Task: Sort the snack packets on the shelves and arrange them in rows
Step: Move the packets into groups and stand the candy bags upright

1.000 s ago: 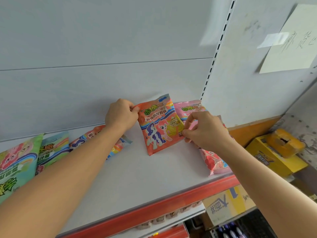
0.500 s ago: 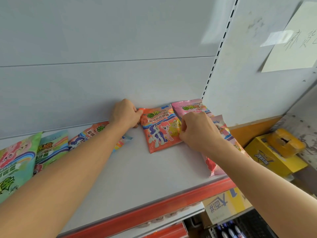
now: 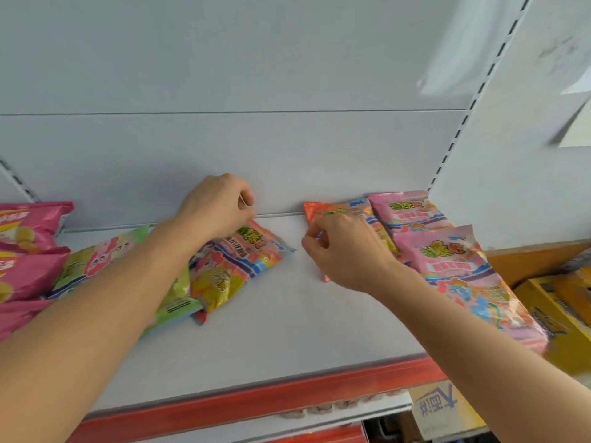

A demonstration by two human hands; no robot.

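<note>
An orange pony snack packet [image 3: 339, 211] lies flat at the back of the white shelf [image 3: 287, 330], next to two pink packets [image 3: 409, 209] [image 3: 454, 260] on its right. My right hand [image 3: 345, 254] lies over this orange packet and pinches its left edge between thumb and forefinger. Further left, a second orange packet [image 3: 233, 270] lies tilted, partly on top of green packets [image 3: 96, 260]. With its fingers curled, my left hand [image 3: 217, 206] holds that packet's top corner against the back wall.
Large pink bags [image 3: 25, 225] are stacked at the far left of the shelf. A red price strip [image 3: 256, 407] runs along the shelf's front edge. Yellow cartons [image 3: 550, 318] stand to the right, and a slotted upright [image 3: 454, 145] marks the shelf's right end.
The orange packet has gone from tilted up to flat at the back, beside the pink one. My left hand let it go and moved left to the second orange packet. The view shifted left.
</note>
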